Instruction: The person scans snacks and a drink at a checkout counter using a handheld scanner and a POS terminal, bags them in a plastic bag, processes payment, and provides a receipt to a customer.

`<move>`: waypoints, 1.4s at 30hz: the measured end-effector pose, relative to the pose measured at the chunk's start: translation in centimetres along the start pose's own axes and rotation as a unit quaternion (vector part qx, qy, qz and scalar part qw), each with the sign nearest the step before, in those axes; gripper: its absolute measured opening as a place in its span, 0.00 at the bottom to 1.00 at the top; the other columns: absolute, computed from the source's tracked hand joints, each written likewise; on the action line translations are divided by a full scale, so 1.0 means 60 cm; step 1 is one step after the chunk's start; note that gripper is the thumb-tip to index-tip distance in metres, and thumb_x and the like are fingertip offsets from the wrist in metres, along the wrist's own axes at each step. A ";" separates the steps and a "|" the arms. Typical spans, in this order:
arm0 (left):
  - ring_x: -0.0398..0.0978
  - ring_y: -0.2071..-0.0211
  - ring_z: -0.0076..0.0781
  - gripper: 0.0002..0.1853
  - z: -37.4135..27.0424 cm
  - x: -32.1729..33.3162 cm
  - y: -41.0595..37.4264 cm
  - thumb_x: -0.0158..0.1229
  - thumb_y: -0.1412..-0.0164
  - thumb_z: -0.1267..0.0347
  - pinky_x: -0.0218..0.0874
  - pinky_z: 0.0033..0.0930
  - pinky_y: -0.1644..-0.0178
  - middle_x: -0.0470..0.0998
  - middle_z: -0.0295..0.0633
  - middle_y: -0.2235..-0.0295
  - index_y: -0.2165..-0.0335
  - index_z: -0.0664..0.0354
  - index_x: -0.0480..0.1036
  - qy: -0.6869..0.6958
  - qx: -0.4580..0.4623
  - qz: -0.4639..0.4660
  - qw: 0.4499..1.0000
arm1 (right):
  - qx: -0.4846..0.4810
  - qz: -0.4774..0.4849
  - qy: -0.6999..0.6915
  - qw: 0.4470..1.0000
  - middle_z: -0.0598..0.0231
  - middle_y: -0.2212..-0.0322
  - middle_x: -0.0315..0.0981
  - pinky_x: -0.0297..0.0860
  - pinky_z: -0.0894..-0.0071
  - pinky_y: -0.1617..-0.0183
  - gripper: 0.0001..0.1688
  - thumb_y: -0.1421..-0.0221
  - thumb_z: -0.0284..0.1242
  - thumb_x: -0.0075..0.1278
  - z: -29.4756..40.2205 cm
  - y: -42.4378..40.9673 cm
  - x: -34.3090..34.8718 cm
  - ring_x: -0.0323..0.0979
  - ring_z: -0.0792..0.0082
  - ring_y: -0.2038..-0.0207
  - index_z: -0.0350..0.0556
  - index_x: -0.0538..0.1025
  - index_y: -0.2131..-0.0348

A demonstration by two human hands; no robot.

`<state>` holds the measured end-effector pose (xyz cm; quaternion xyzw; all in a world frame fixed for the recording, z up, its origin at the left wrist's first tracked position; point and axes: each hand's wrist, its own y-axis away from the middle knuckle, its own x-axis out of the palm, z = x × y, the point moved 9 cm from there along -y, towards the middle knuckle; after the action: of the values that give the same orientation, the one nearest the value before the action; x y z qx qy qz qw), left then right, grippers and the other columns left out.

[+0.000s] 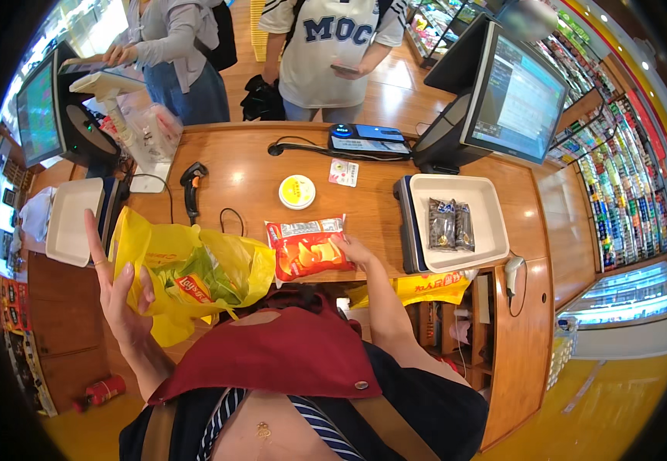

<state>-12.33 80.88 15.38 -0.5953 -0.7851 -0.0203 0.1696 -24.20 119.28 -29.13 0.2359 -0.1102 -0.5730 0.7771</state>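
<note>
My left hand [121, 291] is at the left side of a yellow plastic bag [155, 239], its index finger stretched up and the other fingers against the bag's edge. The bag gapes at the counter's front edge, with a green Lay's chip packet [198, 282] inside. My right hand [355, 251] grips the right end of a red and orange snack packet [310, 253], which sits beside the bag's mouth. A round white tub with a yellow lid [297, 192] stands on the counter just beyond the packet. The bottom of the bag is partly hidden.
A handheld barcode scanner [193, 187] lies behind the bag. Two dark packets [451, 225] rest in a white tray [497, 230] on the right; another white tray [74, 222] is left. Monitors [517, 95] flank the wooden counter [241, 164]. Two people stand across it.
</note>
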 end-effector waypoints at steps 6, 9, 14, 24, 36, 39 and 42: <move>0.63 0.82 0.17 0.45 0.005 -0.006 0.012 0.47 0.53 0.78 0.53 0.13 0.85 0.62 0.45 0.50 0.39 0.45 0.37 -0.019 -0.024 -0.063 0.998 | -0.197 -0.148 -0.143 0.958 0.63 0.70 0.69 0.69 0.74 0.67 0.20 0.43 0.34 0.45 0.275 0.249 -0.103 0.69 0.72 0.72 0.39 0.67 0.55; 0.61 0.85 0.16 0.44 0.005 0.021 0.005 0.46 0.50 0.77 0.48 0.12 0.87 0.63 0.45 0.51 0.39 0.44 0.35 -0.007 -0.003 -0.012 1.000 | -0.322 -0.234 -0.239 0.886 0.60 0.66 0.69 0.70 0.71 0.64 0.17 0.42 0.33 0.44 0.423 0.393 -0.092 0.71 0.70 0.67 0.38 0.65 0.58; 0.65 0.83 0.18 0.46 0.004 0.086 0.003 0.48 0.48 0.78 0.52 0.15 0.84 0.63 0.43 0.54 0.40 0.42 0.30 0.042 0.012 0.072 0.996 | -0.556 -0.221 0.288 0.747 0.57 0.68 0.69 0.63 0.62 0.57 0.10 0.55 0.28 0.56 0.495 0.453 0.148 0.68 0.59 0.63 0.43 0.73 0.71; 0.62 0.80 0.14 0.42 0.038 0.087 0.031 0.44 0.50 0.75 0.49 0.11 0.86 0.57 0.51 0.46 0.39 0.46 0.35 0.052 -0.027 0.009 0.998 | -0.307 0.328 0.290 0.845 0.42 0.47 0.54 0.51 0.61 0.41 0.36 0.46 0.47 0.43 0.478 0.306 0.339 0.57 0.50 0.46 0.43 0.58 0.46; 0.61 0.84 0.12 0.41 0.049 0.084 0.033 0.46 0.48 0.70 0.45 0.07 0.89 0.62 0.50 0.49 0.40 0.49 0.34 0.099 -0.057 0.057 0.992 | 0.289 -0.346 0.380 0.808 0.41 0.40 0.28 0.47 0.30 0.46 0.76 0.79 0.63 0.60 0.159 0.271 -0.444 0.34 0.37 0.39 0.74 0.30 0.40; 0.61 0.85 0.14 0.45 0.051 0.133 0.027 0.48 0.51 0.72 0.47 0.08 0.89 0.60 0.53 0.49 0.40 0.49 0.32 0.111 -0.082 0.067 0.988 | 0.255 -0.373 0.371 0.812 0.44 0.42 0.39 0.56 0.41 0.47 0.66 0.72 0.51 0.61 0.194 0.274 -0.443 0.51 0.41 0.45 0.76 0.38 0.40; 0.64 0.84 0.16 0.46 0.057 0.187 0.020 0.49 0.52 0.72 0.50 0.09 0.89 0.58 0.54 0.47 0.40 0.49 0.32 0.125 -0.096 0.110 0.981 | 0.183 -0.429 0.358 0.809 0.46 0.49 0.56 0.62 0.51 0.50 0.59 0.70 0.45 0.60 0.198 0.272 -0.469 0.60 0.46 0.50 0.72 0.46 0.41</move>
<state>-14.64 92.46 15.19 -0.6845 -0.6815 -0.1516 0.2098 -24.73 146.73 -8.03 0.5854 0.1850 -0.6923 0.3792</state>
